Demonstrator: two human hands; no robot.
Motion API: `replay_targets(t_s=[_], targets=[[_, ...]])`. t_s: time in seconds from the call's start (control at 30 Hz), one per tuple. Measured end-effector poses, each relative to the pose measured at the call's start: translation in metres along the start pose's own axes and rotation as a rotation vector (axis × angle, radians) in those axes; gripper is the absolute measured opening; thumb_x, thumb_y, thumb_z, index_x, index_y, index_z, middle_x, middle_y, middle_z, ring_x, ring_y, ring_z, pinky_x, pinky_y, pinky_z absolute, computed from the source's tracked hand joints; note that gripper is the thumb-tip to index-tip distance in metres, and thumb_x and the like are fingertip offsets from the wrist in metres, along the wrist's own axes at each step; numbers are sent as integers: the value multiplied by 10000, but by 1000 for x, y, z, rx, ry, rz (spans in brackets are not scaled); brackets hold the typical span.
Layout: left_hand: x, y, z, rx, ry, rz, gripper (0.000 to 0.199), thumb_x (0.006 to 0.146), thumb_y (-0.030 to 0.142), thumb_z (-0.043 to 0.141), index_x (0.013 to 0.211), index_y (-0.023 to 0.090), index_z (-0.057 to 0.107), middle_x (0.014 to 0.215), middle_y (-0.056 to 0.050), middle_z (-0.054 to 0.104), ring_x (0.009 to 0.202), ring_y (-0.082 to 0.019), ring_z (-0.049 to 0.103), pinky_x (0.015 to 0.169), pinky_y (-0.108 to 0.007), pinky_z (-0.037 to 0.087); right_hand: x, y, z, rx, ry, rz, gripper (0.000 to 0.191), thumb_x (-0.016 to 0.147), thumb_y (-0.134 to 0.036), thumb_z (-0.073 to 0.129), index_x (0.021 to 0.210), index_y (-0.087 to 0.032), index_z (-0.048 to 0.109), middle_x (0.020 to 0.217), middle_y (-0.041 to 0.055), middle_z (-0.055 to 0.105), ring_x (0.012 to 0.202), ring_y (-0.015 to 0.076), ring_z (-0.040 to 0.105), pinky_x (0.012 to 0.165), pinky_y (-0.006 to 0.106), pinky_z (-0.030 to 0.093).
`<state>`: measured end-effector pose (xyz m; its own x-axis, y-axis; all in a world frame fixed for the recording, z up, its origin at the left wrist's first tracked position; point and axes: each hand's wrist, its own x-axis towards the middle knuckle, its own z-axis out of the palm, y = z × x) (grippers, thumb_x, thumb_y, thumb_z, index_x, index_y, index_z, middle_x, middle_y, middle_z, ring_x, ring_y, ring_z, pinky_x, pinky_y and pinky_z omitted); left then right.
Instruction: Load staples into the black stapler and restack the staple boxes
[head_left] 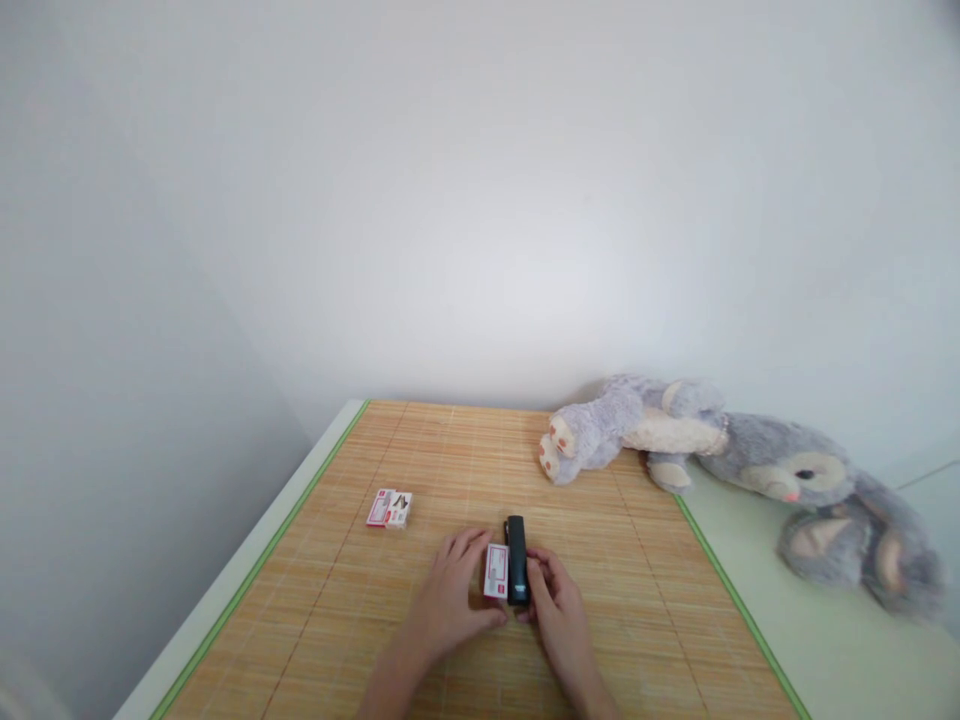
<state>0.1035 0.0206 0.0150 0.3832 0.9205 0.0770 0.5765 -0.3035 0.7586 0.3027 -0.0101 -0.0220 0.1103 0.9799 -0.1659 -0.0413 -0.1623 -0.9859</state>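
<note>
Left hand (pixel 448 594), digits apart, flanks near box (pixel 496 570); right hand (pixel 558 604) touches black stapler (pixel 517 556), clamping unclear; uneven pressure could skew both.

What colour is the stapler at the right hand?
The stapler is black; the head view shows it.

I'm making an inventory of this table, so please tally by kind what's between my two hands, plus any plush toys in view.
Small rectangular white-and-pink box: 1
Long, narrow black stapler: 1
Grey-and-cream, long-eared plush rabbit: 1
Total: 3
</note>
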Motion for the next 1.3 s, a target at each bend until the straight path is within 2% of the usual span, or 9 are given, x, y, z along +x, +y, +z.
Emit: replay_targets(t_s=[0.17,0.3,0.47,0.6,0.83,0.93,1.0,1.17,1.3], targets=[[15,6,-1,24,-57,53,587,662,285,844,1218,307,657,1223,-55,681,1174,-308,589,1037,-443,466,0,1,-1,-72,-31,-23,546,886,-669,615,1239,-253,639,754,-8,557,697,210,587,551,315,578],[9,4,-12,26,-24,73,789,678,382,868,1400,325,554,1395,-61,602,1296,-308,531,1105,-440,437,-1,4,-5,-55,-35,-27,561,878,-658,638,1264,-251,633,770,-5,566,712,210,589,554,315,578],[-2,-47,-82,234,383,-30,506,974,327,492,1480,322,472,1497,-41,547,1388,-254,470,1197,-469,340,-4,7,-6,-30,-5,-9,588,897,-681,601,1303,-256,608,794,2,588,681,203,578,566,337,587],[2,-97,-124,305,378,-108,622,838,191,513,1455,270,515,1513,-47,556,1383,-275,471,1195,-509,322,-5,9,-6,-21,-27,-13,553,936,-665,559,1311,-260,590,832,14,594,724,216,594,575,338,585],[-9,-137,-134,346,362,-169,596,701,239,635,1296,221,621,1304,-79,685,1207,-318,599,1086,-509,431,-1,16,-4,1,42,-13,608,899,-681,597,1318,-240,598,806,6,596,717,208,595,569,319,575],[-22,-122,-131,353,452,-178,599,763,310,630,1343,189,548,1302,-115,650,1234,-342,579,1104,-555,402,0,14,-3,-7,38,-24,591,915,-667,589,1320,-236,593,792,-6,576,696,196,583,568,315,577],[-25,-92,-115,328,462,-121,619,801,316,621,1399,230,487,1367,-96,605,1296,-319,541,1136,-530,388,0,12,-3,-9,12,-23,566,933,-650,576,1328,-244,583,816,-1,588,707,195,587,583,316,583],[-8,0,-42,64,85,148,752,733,126,616,1447,312,471,1443,-52,552,1366,-267,473,1179,-455,387,0,11,-3,-3,1,-15,570,921,-656,590,1316,-244,597,837,15,625,726,208,603,585,320,583],[8,22,-10,-15,-44,133,769,647,69,596,1375,313,546,1348,-46,604,1296,-272,504,1140,-450,424,-2,8,-3,18,-8,-13,566,909,-670,596,1285,-248,623,817,11,627,714,204,600,599,327,585]])
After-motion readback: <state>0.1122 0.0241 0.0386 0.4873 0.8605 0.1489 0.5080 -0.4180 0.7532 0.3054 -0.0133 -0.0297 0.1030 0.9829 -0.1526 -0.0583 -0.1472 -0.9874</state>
